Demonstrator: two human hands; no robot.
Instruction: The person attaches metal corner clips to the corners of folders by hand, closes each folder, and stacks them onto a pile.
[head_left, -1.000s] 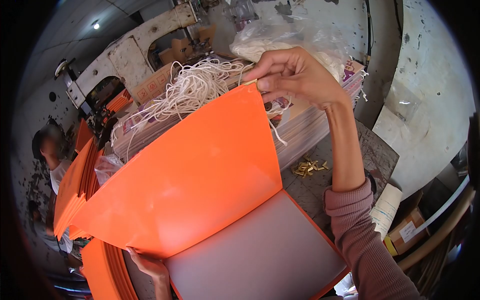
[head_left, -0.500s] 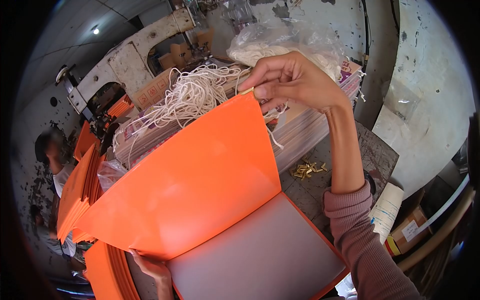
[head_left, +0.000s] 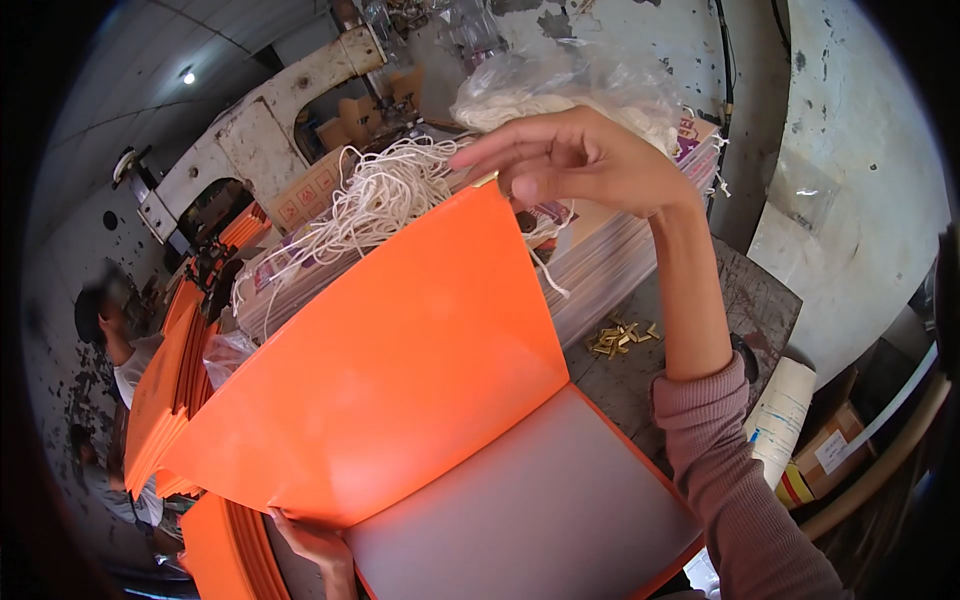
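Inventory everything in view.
folder: one, orange, centre
clip: one, gold, folder's top corner
table: one, grey, right of centre
loose clips: several, gold, on table
stack: one, brown, behind folder
cord: one tangle, white, on stack
bags: several, clear, back and left
machine: one, off-white, upper left
piles: several, orange, left
people: two, pale shirts, far left
roll: one, white, right
boxes: several, brown, back and right
left hand: one, at folder's lower edge
right hand: one, mauve sleeve, by clip

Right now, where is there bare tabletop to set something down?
Bare tabletop shows right of the right forearm, and between the brass-coloured pieces, orange folder and sleeve. Beyond the folder it's crowded: white string, stacked bundles.
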